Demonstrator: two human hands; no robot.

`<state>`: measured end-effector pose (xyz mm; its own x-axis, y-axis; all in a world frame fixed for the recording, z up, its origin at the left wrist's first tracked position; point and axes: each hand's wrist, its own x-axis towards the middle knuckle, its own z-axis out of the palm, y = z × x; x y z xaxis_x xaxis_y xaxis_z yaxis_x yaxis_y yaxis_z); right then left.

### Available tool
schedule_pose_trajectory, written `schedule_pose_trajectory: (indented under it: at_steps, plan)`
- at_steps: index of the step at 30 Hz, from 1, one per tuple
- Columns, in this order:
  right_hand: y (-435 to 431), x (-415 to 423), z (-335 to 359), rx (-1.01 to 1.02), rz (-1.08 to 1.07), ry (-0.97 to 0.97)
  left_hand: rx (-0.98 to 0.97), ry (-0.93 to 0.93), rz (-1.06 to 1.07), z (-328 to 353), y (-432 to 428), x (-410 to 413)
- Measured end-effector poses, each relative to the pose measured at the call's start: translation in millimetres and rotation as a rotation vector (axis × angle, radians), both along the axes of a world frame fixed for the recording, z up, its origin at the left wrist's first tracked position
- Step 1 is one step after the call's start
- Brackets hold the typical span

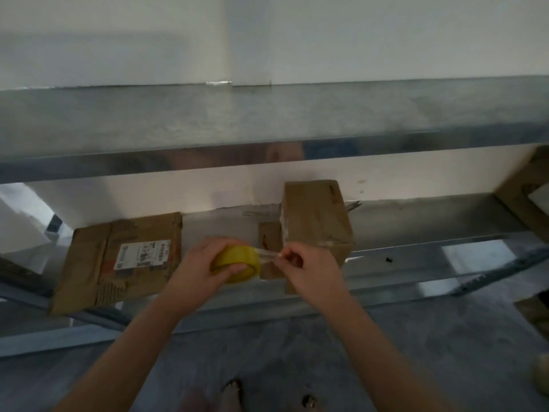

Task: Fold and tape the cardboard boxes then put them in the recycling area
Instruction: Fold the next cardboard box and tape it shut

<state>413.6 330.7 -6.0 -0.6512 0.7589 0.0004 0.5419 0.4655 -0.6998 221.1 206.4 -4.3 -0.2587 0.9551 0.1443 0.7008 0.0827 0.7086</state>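
Observation:
My left hand grips a yellow roll of tape in front of the lower metal shelf. My right hand pinches the clear free end of the tape, pulled a short way off the roll. Just behind my hands stands a brown cardboard box on the shelf, with one flap hanging out on its left side. A flattened cardboard box with a white shipping label lies on the shelf to the left.
An upper steel shelf juts out above the boxes. More cardboard leans at the right edge. The lower shelf's front rail runs across, with grey floor and my feet below.

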Motion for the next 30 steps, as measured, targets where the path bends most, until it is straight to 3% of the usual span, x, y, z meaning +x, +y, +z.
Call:
schedule_pose_trajectory:
  at_steps: [3,5,7,12,17,20,24,28,30]
  plan:
    - [19.8,37.0,19.3,-0.120,-0.010,0.062,0.041,0.122,0.004,14.9,9.8,28.5]
    - [31.5,58.0,28.7,-0.195,0.007,0.087,0.001,0.317,-0.018,22.7,17.9,42.4]
    - [42.2,74.7,36.1,-0.206,0.036,0.079,-0.068,0.360,-0.038,31.2,26.2,54.3]
    - [77.8,105.3,46.1,-0.299,0.006,0.092,-0.140,-0.063,0.079,41.7,32.6,64.9]
    - [100.7,117.5,41.9,-0.253,-0.027,0.049,-0.215,-0.179,0.130,40.3,40.7,55.3]
    - [112.9,124.4,38.0,-0.297,-0.029,0.027,-0.248,-0.048,0.171,38.2,43.6,41.9]
    - [127.3,123.0,29.2,-0.315,-0.037,-0.002,-0.186,-0.024,0.185,31.6,54.0,37.4]
    - [141.5,123.8,15.3,-0.347,-0.043,-0.057,-0.254,0.263,0.127,17.1,63.1,34.5]
    - [145.9,122.0,6.8,-0.372,-0.036,-0.075,-0.287,0.249,0.134,10.0,65.8,31.1]
